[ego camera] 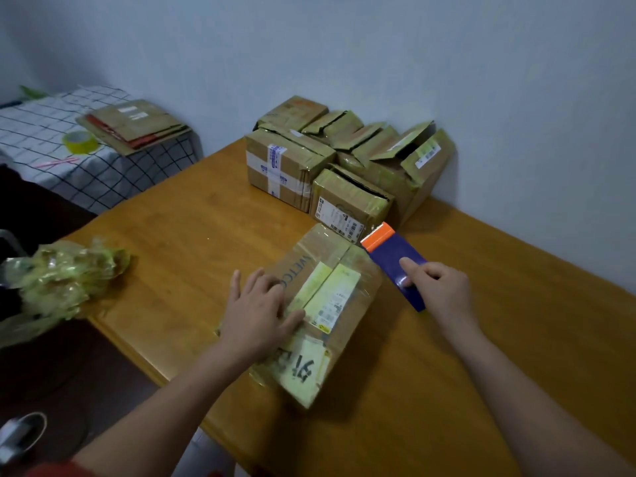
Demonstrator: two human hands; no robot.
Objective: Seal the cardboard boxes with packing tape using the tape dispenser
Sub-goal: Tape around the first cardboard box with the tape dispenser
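A cardboard box [347,259] with yellowish labels and shiny tape lies flat on the wooden table [192,235] in front of me. My left hand [256,315] presses flat on the box's left half, fingers spread. My right hand [438,290] grips a blue tape dispenser [392,254] with an orange blade end, held at the box's far right corner. The orange end touches or hovers at the box's edge; I cannot tell which.
Several more cardboard boxes [344,166] are piled against the wall at the table's back, some with open flaps. Crumpled yellow-green plastic [62,277] lies at the table's left edge. A checked-cloth side table [51,166] holds flattened cardboard [137,125] and a yellow tape roll [80,142].
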